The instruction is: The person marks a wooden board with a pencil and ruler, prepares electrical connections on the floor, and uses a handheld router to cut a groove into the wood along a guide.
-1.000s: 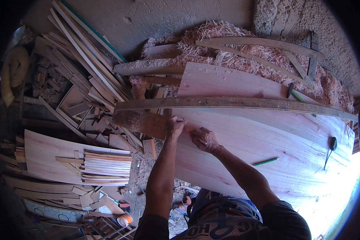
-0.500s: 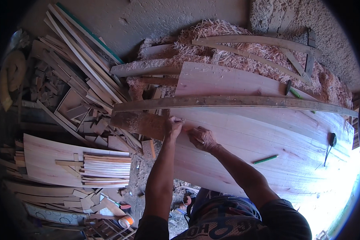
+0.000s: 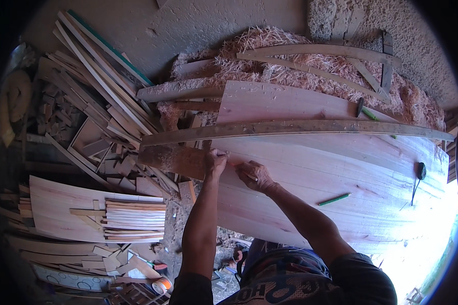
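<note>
Both hands over the left part of a wide pale wooden panel point(image 3: 290, 208), side by side with a small gap between. Left hand point(image 3: 217, 162): fingers drawn together at the right end of a brown plank point(image 3: 173, 159); whether its grip holds anything, cannot tell. Right hand point(image 3: 255, 176): just right of the left and slightly nearer, fingers curled around a slim pale item point(image 3: 252, 178), its kind too small to tell. Small reddish spot between the hands, blurred.

On the panel, right of the hands and nearer: a green pencil point(image 3: 335, 199), lying at a slant, well apart from them. Farther right, a black tape measure point(image 3: 421, 171) with a dark strap trailing toward the near side. A long curved wooden strip point(image 3: 290, 128) crosses left to right on the far side of the hands. By the panel's far edge, a hammer point(image 3: 360, 107), dark head, green handle running beneath the strip.

Beyond the panel, a heap of wood shavings point(image 3: 285, 73), a triangular wooden frame point(image 3: 320, 50) resting over it. Far left, long wooden strips point(image 3: 94, 66) in a slanting bundle. Near left, stacked slats point(image 3: 135, 219) on a pale board point(image 3: 61, 206).
</note>
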The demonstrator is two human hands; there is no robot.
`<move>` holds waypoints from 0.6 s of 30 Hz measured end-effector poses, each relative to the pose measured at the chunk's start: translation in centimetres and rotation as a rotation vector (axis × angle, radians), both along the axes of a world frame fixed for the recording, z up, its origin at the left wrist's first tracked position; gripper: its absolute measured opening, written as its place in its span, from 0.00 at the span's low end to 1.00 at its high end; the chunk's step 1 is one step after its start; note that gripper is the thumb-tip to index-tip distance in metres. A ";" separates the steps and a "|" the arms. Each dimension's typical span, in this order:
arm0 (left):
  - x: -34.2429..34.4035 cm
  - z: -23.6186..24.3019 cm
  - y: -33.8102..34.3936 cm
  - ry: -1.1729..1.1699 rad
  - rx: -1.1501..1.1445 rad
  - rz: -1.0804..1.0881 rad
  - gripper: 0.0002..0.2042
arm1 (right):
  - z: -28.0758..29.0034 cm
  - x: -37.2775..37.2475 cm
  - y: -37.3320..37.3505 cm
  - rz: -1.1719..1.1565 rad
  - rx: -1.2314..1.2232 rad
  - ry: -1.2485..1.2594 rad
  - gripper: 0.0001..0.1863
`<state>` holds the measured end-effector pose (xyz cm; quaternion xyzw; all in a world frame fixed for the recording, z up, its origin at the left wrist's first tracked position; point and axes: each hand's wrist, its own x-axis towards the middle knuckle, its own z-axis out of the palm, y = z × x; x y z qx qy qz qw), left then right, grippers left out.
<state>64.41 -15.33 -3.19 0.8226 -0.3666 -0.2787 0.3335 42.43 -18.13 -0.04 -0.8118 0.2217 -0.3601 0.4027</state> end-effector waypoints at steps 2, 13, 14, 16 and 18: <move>-0.3 0.4 -0.3 -0.004 0.018 0.004 0.06 | -0.2 -0.3 0.2 -0.007 -0.004 0.006 0.09; -0.4 0.5 -0.6 -0.016 0.046 -0.020 0.07 | -0.7 0.1 0.4 -0.039 0.046 0.031 0.09; -0.7 0.7 -0.7 -0.002 0.056 -0.011 0.07 | -0.6 0.1 0.4 -0.040 0.034 0.039 0.09; -1.3 1.2 -1.0 0.031 0.075 0.006 0.07 | -0.5 -0.1 0.2 -0.042 0.009 0.056 0.10; 0.3 0.5 -0.1 -0.048 0.034 0.006 0.07 | 0.1 0.8 0.6 -0.032 0.019 0.033 0.10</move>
